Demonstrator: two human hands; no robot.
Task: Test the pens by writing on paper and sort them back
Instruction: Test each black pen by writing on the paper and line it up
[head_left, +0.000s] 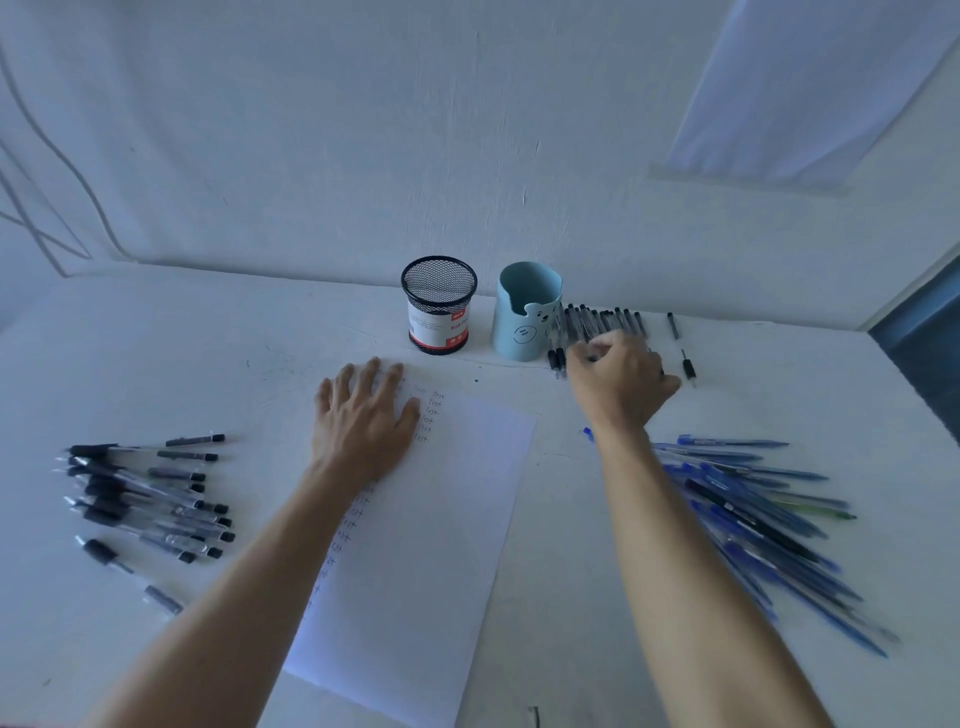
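Observation:
A white sheet of paper (452, 519) with columns of handwritten "test" lies in the middle of the table. My left hand (363, 421) rests flat on its upper left part, fingers spread. My right hand (621, 376) reaches over a row of black pens (605, 319) lying to the right of the blue cup (524, 312). Its fingers curl down among them and a dark pen end shows at the fingertips; the hand is blurred. A black mesh pen cup (439, 306) stands left of the blue one.
Several black capped pens (150, 499) lie in a loose pile at the left. A heap of blue pens (758, 514) lies at the right under my right forearm. Two single black pens (688, 364) lie right of the row. A wall stands close behind the cups.

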